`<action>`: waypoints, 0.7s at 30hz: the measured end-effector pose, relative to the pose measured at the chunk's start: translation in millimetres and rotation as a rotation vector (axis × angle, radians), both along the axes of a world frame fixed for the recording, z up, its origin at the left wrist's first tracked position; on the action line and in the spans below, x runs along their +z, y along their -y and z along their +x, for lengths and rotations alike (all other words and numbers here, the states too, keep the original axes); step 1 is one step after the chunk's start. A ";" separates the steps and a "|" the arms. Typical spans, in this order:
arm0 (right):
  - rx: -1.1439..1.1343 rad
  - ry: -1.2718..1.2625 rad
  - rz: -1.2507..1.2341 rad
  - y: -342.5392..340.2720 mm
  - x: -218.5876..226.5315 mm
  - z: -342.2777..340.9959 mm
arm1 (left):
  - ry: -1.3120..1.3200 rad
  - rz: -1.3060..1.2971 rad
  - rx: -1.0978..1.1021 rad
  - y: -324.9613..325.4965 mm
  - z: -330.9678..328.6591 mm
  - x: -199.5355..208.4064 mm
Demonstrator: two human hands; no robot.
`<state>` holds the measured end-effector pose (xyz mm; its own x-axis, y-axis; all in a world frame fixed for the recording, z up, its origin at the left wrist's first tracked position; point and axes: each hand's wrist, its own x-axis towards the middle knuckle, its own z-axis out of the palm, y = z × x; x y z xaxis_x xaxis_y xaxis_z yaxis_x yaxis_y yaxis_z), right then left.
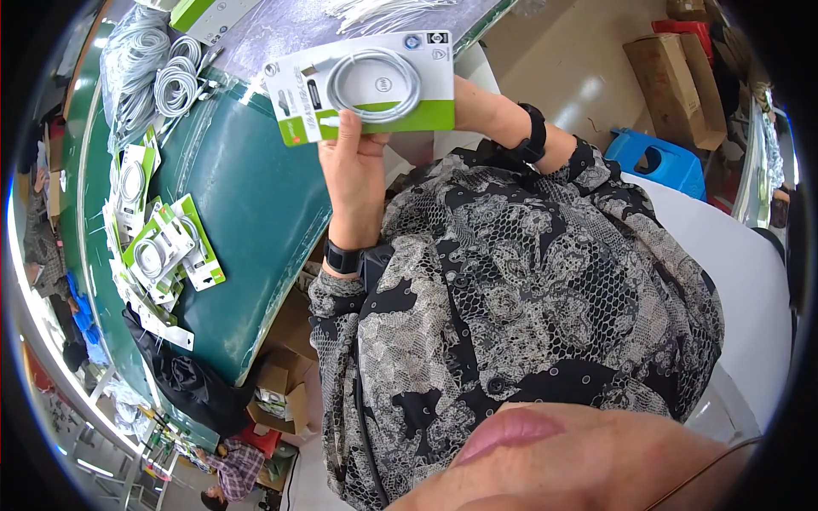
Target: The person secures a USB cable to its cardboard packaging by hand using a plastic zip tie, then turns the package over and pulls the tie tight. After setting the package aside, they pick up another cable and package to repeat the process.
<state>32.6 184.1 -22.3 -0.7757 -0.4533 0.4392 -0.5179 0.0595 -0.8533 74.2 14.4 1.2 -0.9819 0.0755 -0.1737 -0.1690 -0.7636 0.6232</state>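
A white and green retail card with a coiled pale grey charging cable (415,81) is held up in front of me, its printed face toward me. My left hand (356,175) grips its lower edge, the thumb on the front and the other fingers folded behind. My right hand (468,104) is at the card's right end. Its fingers are hidden behind the card, so whether they grip it does not show. Both wrists wear black bands.
A green table (256,183) curves along the left. Several packaged cables (158,251) lie piled there, with bundles of loose grey cables (177,81) farther back. White strips (388,13) lie at the far edge. A blue stool (656,162) and a cardboard box (673,89) stand right.
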 end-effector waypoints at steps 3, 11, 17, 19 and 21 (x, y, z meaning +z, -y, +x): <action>-0.030 -0.163 0.084 2.0 12.7 6.8 | 0.052 -0.058 -0.021 7.3 -2.2 -1.0; 0.033 -0.008 0.217 -16.2 -4.0 -2.8 | 0.042 0.015 -0.107 18.3 -5.5 -2.1; -0.095 -0.429 0.226 -3.8 29.0 9.0 | -0.090 -0.150 -0.059 19.7 -1.7 9.1; -0.134 -0.403 0.192 3.1 35.5 20.1 | -0.084 -0.170 -0.081 17.8 -2.2 15.5; -0.200 -0.349 0.119 7.8 38.2 25.5 | -0.082 -0.181 -0.101 18.1 -3.4 12.4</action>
<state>58.1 176.3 15.9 -0.6676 -0.3722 0.6448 -0.7429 0.2759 -0.6099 70.8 -3.7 13.6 -0.9823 0.1491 -0.1134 -0.1822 -0.6201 0.7631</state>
